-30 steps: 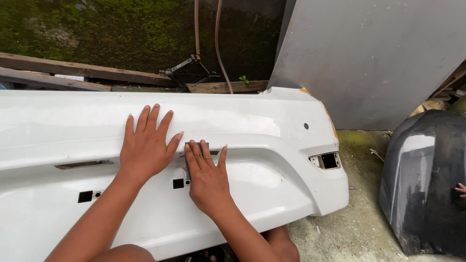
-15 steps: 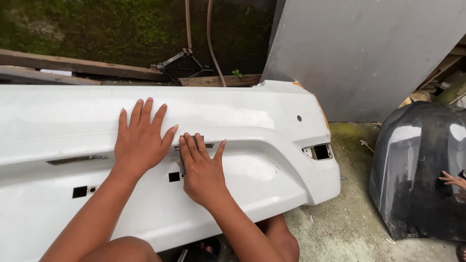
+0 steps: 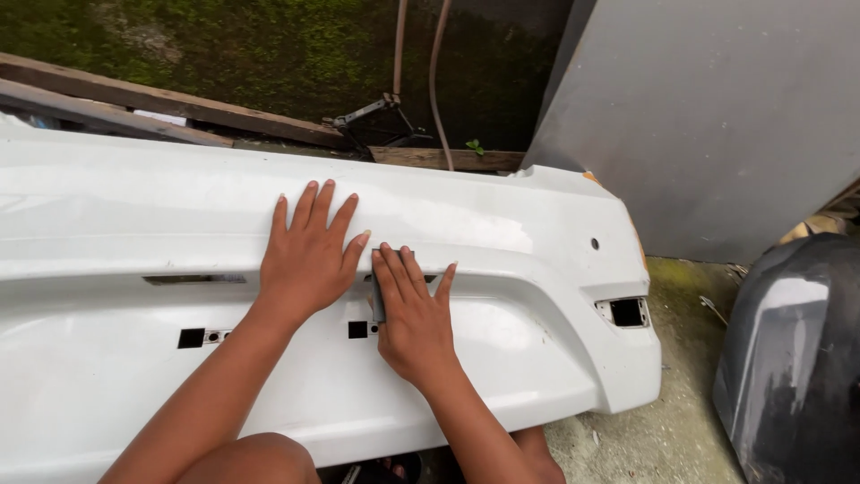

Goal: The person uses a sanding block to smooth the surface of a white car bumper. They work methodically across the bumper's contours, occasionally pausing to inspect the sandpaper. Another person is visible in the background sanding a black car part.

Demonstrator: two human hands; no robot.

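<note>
— Sanding, by the look of it: the right hand (image 3: 414, 321) presses a small grey abrasive pad (image 3: 379, 296) flat on the white bumper (image 3: 537, 350), at its middle recess.
— And the left hand (image 3: 307, 255)?
— Spread wide, empty, bracing the panel just beside it. The next stroke probably needs even pressure along the crease.

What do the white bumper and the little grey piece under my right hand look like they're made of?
White bumper: looks like moulded plastic with glossy paint, judging by its soft highlights and clean square cut-outs. Grey piece under the right hand: thin, flat and dull, possibly abrasive paper or a pad; mostly hidden, so I cannot tell. The left hand lies flat beside it.
</note>
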